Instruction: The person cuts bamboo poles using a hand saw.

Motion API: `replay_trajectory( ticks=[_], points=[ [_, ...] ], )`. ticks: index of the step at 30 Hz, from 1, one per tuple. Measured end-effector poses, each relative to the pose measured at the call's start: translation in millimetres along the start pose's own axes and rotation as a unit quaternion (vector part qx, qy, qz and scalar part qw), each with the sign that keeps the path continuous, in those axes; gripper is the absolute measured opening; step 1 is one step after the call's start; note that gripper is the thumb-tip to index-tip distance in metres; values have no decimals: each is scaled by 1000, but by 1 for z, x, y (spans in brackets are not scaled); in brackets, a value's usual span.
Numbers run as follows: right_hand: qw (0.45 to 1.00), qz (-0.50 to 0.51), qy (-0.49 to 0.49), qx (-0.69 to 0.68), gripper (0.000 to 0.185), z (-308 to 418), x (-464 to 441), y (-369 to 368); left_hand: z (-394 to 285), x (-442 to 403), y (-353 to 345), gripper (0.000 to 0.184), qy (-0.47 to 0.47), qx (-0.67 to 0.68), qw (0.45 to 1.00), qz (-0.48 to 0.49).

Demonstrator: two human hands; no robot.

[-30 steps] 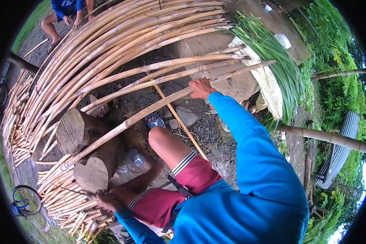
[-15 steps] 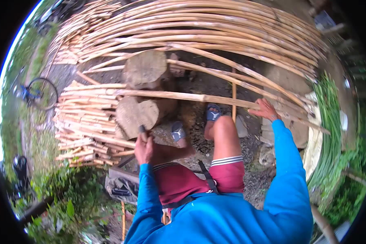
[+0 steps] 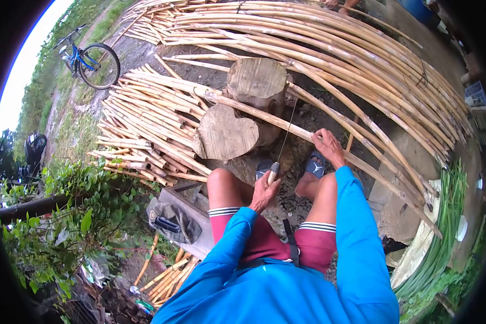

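Note:
My left hand [image 3: 264, 193] is wrapped round the handle of a long thin blade [image 3: 287, 129], which points up and away between my knees and crosses near the bamboo pole. My right hand [image 3: 329, 147] grips a long bamboo pole [image 3: 264, 115]. That pole slants from upper left to lower right, passing between the upright round log [image 3: 256, 78] and the heart-shaped log [image 3: 227, 133]. Its far right end lies near a pale sack [image 3: 416, 259].
Long bamboo poles [image 3: 329, 48] lie across the top. Shorter cut pieces [image 3: 146, 124] are piled at left. A bicycle [image 3: 94, 62] stands upper left, a wooden seat with cloth [image 3: 173, 221] lower left, green leaves [image 3: 443, 232] at right. Another person's hand [image 3: 331, 4] shows at the top.
The view has swung round. My left hand has moved with the blade from beside the heart-shaped log to between my knees. My right hand is now closer in along the pole.

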State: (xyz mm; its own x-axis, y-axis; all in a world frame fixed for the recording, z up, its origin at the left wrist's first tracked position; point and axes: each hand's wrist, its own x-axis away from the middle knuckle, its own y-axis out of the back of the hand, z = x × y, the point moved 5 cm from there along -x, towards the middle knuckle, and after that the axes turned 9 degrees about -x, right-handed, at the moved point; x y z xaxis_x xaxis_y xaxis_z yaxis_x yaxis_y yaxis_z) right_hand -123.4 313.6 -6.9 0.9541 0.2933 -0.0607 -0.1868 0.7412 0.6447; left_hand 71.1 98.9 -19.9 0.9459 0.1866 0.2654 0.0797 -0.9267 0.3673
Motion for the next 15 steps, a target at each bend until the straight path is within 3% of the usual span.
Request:
replay_trajectory(
  ticks=[2, 4, 8, 10, 12, 14, 15],
  points=[
    [995, -8, -48, 86, 34, 4, 2, -8, 9, 1, -4, 28, 31, 48, 998, 27],
    [987, -104, -12, 123, 36, 10, 9, -8, 2, 2, -1, 27, 71, 5, 996, 49],
    [988, -71, -66, 121, 40, 5, 5, -10, 31, -10, -7, 29, 59, -46, 997, 34],
    [984, -127, -29, 119, 40, 6, 11, -10, 15, -7, -11, 30, 109, 51, 989, 81],
    [988, -109, -37, 106, 42, 5, 12, -9, -8, -7, -10, 32, 60, -48, 994, 73],
    [971, -207, 10, 117, 42, -3, 16, -16, 8, -5, -18, 41, 128, 26, 987, 98],
    [976, -185, -21, 109, 42, -4, 15, -13, -4, -6, -19, 42, 40, -52, 994, 89]
  ],
)
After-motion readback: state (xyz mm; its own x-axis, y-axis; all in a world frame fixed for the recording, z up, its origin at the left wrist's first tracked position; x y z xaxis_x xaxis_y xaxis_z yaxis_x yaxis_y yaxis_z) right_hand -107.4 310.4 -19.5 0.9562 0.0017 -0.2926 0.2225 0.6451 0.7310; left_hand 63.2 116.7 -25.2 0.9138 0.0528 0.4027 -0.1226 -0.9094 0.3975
